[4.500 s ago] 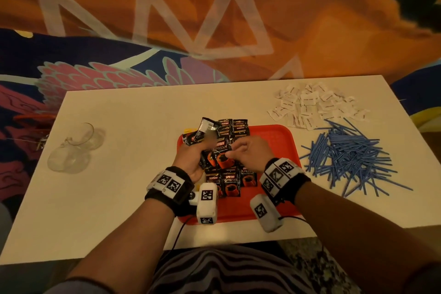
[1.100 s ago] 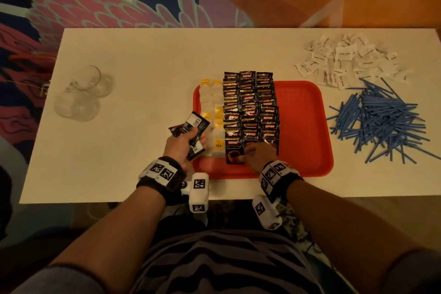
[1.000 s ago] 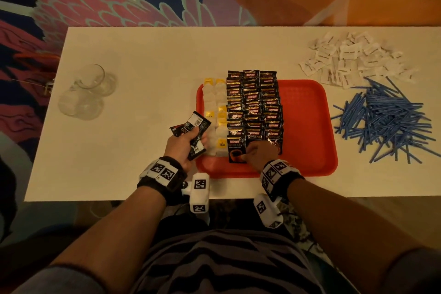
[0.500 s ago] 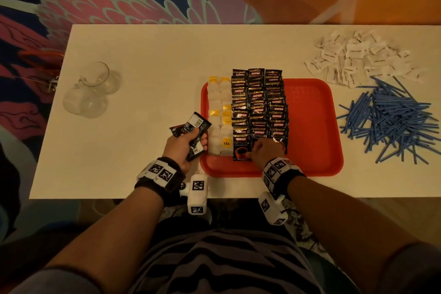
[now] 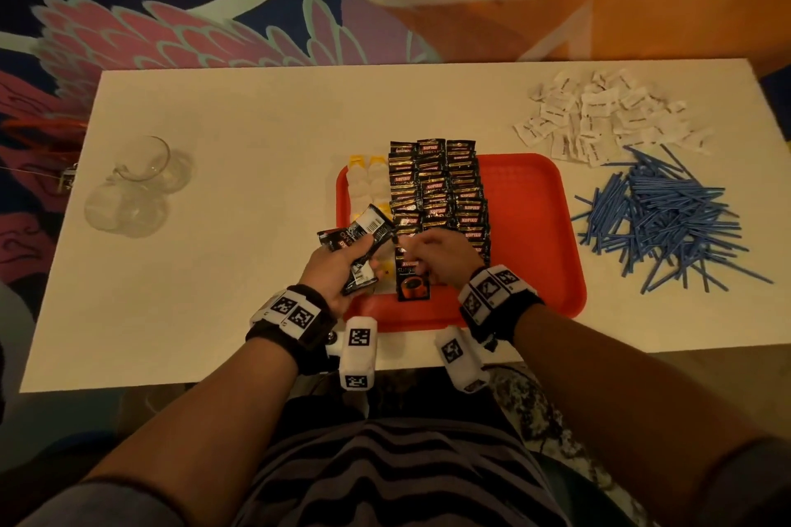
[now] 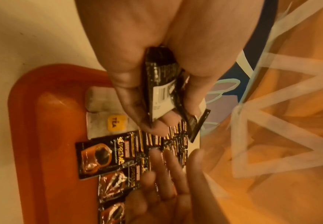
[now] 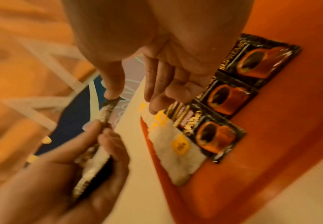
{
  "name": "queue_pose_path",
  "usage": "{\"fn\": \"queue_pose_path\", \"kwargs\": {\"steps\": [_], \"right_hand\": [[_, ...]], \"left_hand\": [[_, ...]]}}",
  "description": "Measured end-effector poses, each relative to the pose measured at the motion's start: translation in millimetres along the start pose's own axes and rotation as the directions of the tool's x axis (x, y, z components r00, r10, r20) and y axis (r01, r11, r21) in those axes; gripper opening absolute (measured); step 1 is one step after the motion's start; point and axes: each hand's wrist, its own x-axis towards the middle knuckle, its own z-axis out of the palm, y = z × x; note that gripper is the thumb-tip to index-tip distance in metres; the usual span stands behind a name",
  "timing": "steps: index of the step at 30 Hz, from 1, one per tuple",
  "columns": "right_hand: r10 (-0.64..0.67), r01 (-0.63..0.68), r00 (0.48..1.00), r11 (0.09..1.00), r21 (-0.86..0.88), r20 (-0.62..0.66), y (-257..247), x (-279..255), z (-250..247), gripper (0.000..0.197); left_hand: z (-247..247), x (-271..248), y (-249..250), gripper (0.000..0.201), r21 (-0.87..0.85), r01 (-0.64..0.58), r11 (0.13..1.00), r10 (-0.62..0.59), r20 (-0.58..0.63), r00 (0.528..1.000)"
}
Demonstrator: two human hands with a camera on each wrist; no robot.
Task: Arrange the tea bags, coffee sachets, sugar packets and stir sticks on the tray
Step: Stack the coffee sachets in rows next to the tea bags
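A red tray [image 5: 526, 227] holds tea bags [image 5: 368, 184] along its left side and three overlapping columns of black coffee sachets [image 5: 436, 193] beside them. My left hand [image 5: 342, 265] hovers over the tray's front left edge and grips a small bunch of coffee sachets [image 5: 372, 227]. My right hand [image 5: 406, 248] is just right of that bunch, fingers loosely extended; its thumb [image 7: 110, 94] touches the bunch's top edge while the other fingers stay apart. White sugar packets [image 5: 599, 116] and blue stir sticks [image 5: 667, 222] lie in heaps on the table, right of the tray.
Glass cups [image 5: 132, 188] lie at the table's left side. The tray's right half [image 5: 535, 270] is bare red plastic. The table's near edge runs just below my wrists. A patterned carpet surrounds the table.
My right hand has lifted off the front of the sachet columns and moved left to the bunch. My left hand has shifted slightly right, over the tray's edge, still gripping the bunch.
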Motion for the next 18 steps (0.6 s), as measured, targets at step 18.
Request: {"fn": "queue_pose_path", "kwargs": {"steps": [18], "right_hand": [[-0.573, 0.533, 0.806, 0.595, -0.601, 0.149, -17, -22, -34, 0.027]], "left_hand": [[43, 6, 19, 0.031, -0.065, 0.036, 0.997, -0.043, -0.098, 0.994]]}}
